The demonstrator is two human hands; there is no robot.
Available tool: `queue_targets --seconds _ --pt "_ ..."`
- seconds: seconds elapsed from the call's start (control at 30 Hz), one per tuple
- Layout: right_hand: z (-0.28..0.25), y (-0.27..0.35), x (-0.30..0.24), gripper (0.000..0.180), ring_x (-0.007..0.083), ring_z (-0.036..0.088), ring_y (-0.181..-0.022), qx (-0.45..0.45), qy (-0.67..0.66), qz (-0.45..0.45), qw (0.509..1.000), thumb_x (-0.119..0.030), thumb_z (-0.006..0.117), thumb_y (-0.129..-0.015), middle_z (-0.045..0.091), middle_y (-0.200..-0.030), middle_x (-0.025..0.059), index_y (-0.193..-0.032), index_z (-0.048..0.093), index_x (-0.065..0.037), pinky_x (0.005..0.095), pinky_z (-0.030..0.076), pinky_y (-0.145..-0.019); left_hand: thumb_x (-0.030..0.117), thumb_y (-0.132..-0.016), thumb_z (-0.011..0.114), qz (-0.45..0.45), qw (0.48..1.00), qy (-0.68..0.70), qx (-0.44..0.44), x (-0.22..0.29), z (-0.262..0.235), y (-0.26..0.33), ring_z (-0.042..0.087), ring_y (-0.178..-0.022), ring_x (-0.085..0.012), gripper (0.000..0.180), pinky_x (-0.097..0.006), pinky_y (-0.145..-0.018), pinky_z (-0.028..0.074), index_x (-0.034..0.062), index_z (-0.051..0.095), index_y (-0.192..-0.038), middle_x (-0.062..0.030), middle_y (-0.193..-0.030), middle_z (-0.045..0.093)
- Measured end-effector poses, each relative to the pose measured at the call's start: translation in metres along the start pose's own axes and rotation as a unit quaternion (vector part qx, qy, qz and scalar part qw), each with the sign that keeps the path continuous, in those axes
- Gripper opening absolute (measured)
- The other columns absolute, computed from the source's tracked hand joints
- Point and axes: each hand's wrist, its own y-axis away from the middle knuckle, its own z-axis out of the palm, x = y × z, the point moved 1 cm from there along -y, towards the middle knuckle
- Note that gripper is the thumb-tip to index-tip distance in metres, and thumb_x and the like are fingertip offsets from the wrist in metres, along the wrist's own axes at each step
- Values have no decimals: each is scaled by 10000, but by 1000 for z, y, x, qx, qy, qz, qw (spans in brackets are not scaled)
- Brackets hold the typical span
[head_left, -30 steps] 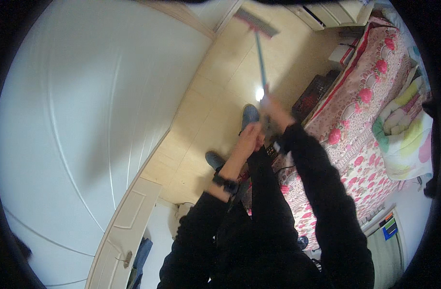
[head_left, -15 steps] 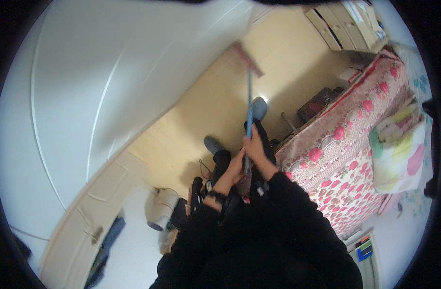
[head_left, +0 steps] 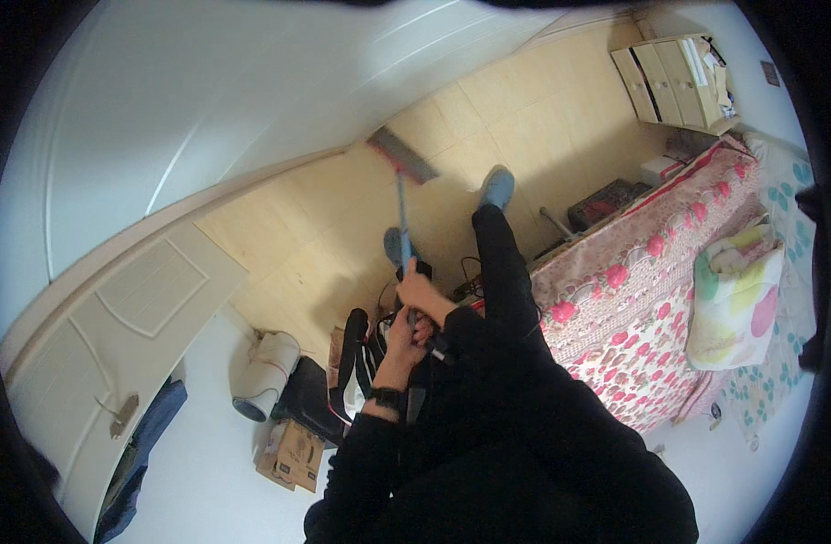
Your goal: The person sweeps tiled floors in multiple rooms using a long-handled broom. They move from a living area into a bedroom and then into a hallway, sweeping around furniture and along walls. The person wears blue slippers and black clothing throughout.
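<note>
Broom: a blue-handled broom (head_left: 403, 227) stands at the centre of the scene, its handle running away from the person, its grey-pink head (head_left: 403, 155) resting on the far floor near the white wall.
Right hand: the right hand (head_left: 422, 292) is wrapped tight around the near end of the handle, fingers curled shut on it.
Left hand: the left hand (head_left: 403, 336) grips the same handle just below the right, fingers closed around it; a dark watch (head_left: 386, 397) sits on the wrist, and both arms wear black sleeves.
Feet: two blue slippers (head_left: 497, 187) show on the pale wooden floor (head_left: 288, 236), one just right of the broom head, the other (head_left: 396, 246) near the handle.
Right side: a bed (head_left: 651, 299) with a rose-patterned cover runs along the right, a folded pastel blanket (head_left: 733, 290) lying on it.
Far right: a beige drawer unit (head_left: 674, 82) stands against the wall.
Left side: a white panelled door (head_left: 116, 317) stands on the left, with a white cylindrical appliance (head_left: 266, 374) and a cardboard box (head_left: 288, 453) on the floor near it.
</note>
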Motion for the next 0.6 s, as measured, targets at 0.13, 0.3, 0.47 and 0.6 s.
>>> queue_targets --seconds 0.13,0.3,0.47,0.6 --pt "45 22 -43 633 368 642 -748 112 -247 69 960 -137 510 -878 604 -1019 297 -1423 217 -5 422 513 -643 397 -1003 339 -5 996 0 -91 9 -51 35 351 -433 -102 332 -236 -393 264 125 460 -855 6 -604 417" --pt "3 77 -29 740 249 561 -607 177 -472 123 855 -58 491 -887 554 -794 149 -1482 51 -79 390 484 -553 320 -999 381 -22 989 -117 -86 1 -38 53 351 -448 -105 228 -239 -405 287 123 432 -895 -9 -614 410" --pt "-61 60 36 223 211 534 -543 178 -620 180 743 -90 459 -921 516 -730 120 -1096 323 -76 363 447 -424 220 -987 436 -52 982 -98 -155 12 15 -16 336 -486 -106 110 -246 -430 287 112 452 -969 -9 -656 422" --pt "-42 -8 48 157 246 589 -599 101 -275 131 947 -156 502 -899 552 -706 113 -975 406 -58 391 460 -456 183 -990 435 -15 980 59 -188 17 -19 -46 328 -525 -110 84 -253 -447 294 108 462 -1015 -19 -692 433"
